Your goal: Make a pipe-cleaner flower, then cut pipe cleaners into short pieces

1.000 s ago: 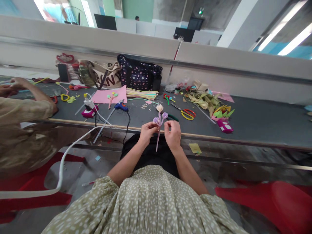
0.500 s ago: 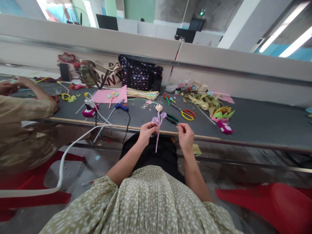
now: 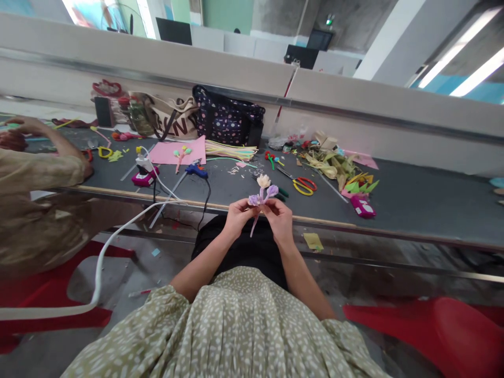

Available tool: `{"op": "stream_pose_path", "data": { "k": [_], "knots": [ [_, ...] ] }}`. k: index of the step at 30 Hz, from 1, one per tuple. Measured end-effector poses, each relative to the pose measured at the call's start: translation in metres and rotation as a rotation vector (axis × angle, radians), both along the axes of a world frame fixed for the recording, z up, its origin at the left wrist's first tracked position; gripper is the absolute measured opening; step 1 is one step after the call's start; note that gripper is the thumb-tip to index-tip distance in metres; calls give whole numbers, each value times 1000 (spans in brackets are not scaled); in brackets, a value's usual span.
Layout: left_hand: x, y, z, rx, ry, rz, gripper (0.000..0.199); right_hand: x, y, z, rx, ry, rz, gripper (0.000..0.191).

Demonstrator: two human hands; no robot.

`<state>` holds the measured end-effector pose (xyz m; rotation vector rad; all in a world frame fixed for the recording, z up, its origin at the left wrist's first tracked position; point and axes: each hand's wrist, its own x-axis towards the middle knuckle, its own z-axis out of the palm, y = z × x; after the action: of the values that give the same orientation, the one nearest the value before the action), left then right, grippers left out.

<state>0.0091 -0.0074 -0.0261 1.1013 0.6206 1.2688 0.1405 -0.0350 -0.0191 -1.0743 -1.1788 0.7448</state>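
1. Sitting at a long dark grey tabletop (image 3: 417,194), the person's got on a loose olive-green top with white flecks (image 3: 248,328).
2. Left hand (image 3: 238,218) is pinched on the thin lilac stem of a fuzzy three-bloom flower spray (image 3: 262,195), two purple blooms and one cream. It's held up over the lap, right by the table's front edge.
3. Right hand (image 3: 279,218) has its thumb and fingers drawn together, tips at the stem just under the blooms. Too small to tell if they're actually gripping anything.
4. Right behind the blooms, partly hidden, are dark green-handled pliers (image 3: 282,194). To their right lie scissors with red and yellow loop handles (image 3: 304,185).
5. Off to the left on the table: a blue glue gun (image 3: 197,169), and past it a flat pink paper sheet (image 3: 159,152).
6. Further back, a bundle of pale yellow fuzzy sticks (image 3: 232,151) lies beside that sheet, with a heap of dry, yellowish-green husks (image 3: 328,164) over to the right.
7. Against the white partition (image 3: 338,84) sits a navy polka-dot fabric bag (image 3: 226,118), next to a beige canvas bag with dark letters (image 3: 185,119).
8. Beyond the partition, two black monitors (image 3: 173,31) show.
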Motion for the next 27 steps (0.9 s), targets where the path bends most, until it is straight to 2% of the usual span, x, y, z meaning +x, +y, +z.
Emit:
{"op": "stream_pose_path", "data": {
  "k": [7,18,22,27],
  "knots": [
    [-5,-4,5,148,-13,65,23,-2,-8,2,30,46,-14,21],
    [-5,-14,16,176,-18,43,23,-9,-18,13,-40,155,-36,24],
    [-7,-14,18,233,-16,42,20,-10,-18,14,-43,151,-31,24],
    [-10,-12,18,406,103,175,16,-10,-17,16,-62,188,-16,26]
  ]
}}
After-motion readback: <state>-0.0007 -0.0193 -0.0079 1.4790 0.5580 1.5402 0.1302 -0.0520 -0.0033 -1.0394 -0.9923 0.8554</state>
